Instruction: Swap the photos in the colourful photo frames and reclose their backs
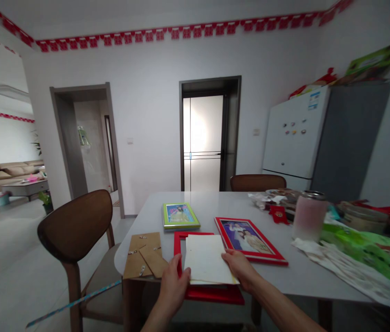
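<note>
My left hand (176, 281) pinches the left edge of a stack of white sheets (207, 258), thumb on top. The sheets' right edge is gripped by my right hand (240, 268). Under them, at the table's front edge, lies a red picture frame (215, 295), partly covered. To the left is a brown frame backing board (142, 242) with metal clips and a folding stand. A red-framed photo (248, 237) lies just beyond my right hand. Farther back rests a green-framed photo (180, 216).
The grey-white table (212, 203) carries a pink jar (310, 216), a red packet (278, 214), white gloves (340, 263) and a green bag (364, 249) on the right. A brown chair (77, 226) stands at left, another chair (257, 182) behind the table.
</note>
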{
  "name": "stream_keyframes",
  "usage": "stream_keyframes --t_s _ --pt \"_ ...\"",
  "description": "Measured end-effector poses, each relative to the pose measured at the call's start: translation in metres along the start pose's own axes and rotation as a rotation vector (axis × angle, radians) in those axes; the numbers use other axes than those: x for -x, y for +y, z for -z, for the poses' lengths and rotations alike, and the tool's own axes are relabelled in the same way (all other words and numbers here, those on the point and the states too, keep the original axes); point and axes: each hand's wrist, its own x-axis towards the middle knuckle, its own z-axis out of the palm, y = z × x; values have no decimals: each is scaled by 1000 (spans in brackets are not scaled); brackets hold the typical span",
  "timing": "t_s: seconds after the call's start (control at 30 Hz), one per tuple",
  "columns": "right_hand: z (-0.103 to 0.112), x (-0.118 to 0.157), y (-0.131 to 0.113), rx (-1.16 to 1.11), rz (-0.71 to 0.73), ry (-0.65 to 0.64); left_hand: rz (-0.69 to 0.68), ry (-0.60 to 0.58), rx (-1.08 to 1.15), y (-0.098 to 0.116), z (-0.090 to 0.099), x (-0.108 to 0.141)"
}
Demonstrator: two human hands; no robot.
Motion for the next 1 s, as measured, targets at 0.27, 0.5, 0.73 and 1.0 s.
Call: stream_keyframes --t_s 0.27,0.5,0.73,1.0 --pt "-16 -12 9 14 3 -87 -70 -89 -125 -5 -13 10" --pt "-11 -9 5 39 20 -66 -131 -114 -198 -10 -13 17" --pt "-8 -11 8 90 48 -32 -164 -142 -241 -10 -12 22" --pt "-6 -16 3 202 59 -84 -170 -165 -269 -6 -9 24"
